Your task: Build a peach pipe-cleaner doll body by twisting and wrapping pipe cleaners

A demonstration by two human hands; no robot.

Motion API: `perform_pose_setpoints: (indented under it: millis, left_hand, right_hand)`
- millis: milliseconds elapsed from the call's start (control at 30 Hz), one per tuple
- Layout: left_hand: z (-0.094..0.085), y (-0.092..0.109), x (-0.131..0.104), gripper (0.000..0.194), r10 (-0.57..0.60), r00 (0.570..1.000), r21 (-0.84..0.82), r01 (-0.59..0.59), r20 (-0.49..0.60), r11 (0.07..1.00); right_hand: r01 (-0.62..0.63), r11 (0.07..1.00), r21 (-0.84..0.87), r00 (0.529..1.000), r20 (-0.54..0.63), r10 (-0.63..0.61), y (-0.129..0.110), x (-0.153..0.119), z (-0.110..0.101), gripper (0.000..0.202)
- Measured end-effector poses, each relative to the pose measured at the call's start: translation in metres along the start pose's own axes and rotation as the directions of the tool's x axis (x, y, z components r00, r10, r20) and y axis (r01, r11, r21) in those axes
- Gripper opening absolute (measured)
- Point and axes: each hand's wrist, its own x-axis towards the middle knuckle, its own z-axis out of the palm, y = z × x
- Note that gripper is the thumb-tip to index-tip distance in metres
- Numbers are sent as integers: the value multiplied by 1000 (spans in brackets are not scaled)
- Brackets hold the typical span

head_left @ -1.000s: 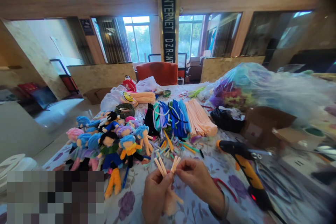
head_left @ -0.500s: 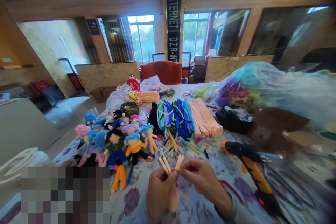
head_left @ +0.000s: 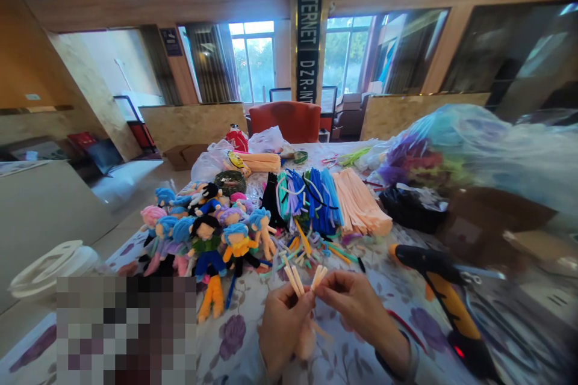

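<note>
My left hand (head_left: pixel 280 326) is closed around a small figure of peach pipe cleaners (head_left: pixel 294 280), with several light ends sticking up above the thumb in two groups. A rounded fuzzy peach part (head_left: pixel 306 344) hangs below the fingers. My right hand (head_left: pixel 356 307) pinches the figure at the base of the right-hand group of ends, close to the left thumb. The fingers hide most of the figure's middle. Red-handled scissors (head_left: pixel 409 326) lie partly hidden behind my right forearm.
Finished pipe-cleaner dolls (head_left: pixel 205 234) crowd the table's left. Bundles of blue stems (head_left: pixel 318 201) and peach stems (head_left: pixel 361 204) lie ahead, with coloured scraps (head_left: pixel 311 252) in front. At right are a glue gun (head_left: pixel 445 295), a cardboard box (head_left: pixel 492 222) and plastic bags (head_left: pixel 474 144).
The whole view has shifted slightly, so the table's things appear farther right. Both hands keep their grip on the peach figure with little change in pose.
</note>
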Motion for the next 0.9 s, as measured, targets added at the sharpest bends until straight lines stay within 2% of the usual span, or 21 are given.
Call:
perform_pose_setpoints:
  millis: [167,333,400,600,700,900]
  left_hand:
    - [0,4,1,17,-18,998,-110,12,-56,994]
    - [0,6,2,15,-15,996,-170,1,-83,985]
    - [0,5,2,12,-30,996,-184,15,-81,983]
    - [1,2,1,10,-79,997,-255,71,-21,964]
    - [3,2,0,10,-88,996,-297,80,-14,952]
    - [5,7,-1,10,-124,992,-393,103,-29,914]
  right_hand:
    - [-69,971,227,997,59,57,3,2,2,27]
    - [-21,923,384,999,34,8,13,3,5,24]
    - [-8,919,393,999,38,-8,14,3,6,22]
    - [-17,968,250,999,49,4,5,2,8,24]
    - [-20,964,265,1000,24,14,4,1,8,25]
    - [21,949,313,995,82,-49,6,0,8,24]
